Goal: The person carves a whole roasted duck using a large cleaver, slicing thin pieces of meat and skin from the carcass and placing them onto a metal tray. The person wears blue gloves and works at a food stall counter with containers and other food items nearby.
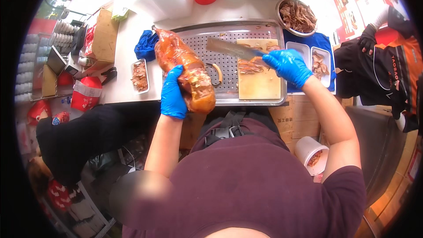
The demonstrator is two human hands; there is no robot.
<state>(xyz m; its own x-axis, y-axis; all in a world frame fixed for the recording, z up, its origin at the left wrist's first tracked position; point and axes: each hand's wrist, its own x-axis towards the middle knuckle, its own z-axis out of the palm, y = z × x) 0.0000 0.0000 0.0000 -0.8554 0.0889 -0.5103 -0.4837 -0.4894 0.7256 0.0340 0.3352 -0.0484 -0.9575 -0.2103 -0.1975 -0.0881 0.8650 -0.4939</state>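
The left hand [174, 92], blue-gloved on a raised forearm, curls partway open around the lower side of one roast bird [181, 55]; the right hand [288, 67], elbow bent outward, is closed at the handle end of one cleaver [229, 48], blade pointing left. One white table [125, 89] carries one perforated metal tray [229, 86]. The bird is held over its left edge. Then come one cutting board [260, 90], one metal bowl [298, 34] and three white dishes [297, 49].

Glossy brown roast bird [179, 59] — aslant in left hand [172, 94]; cleaver [230, 49] — blade pointing left.
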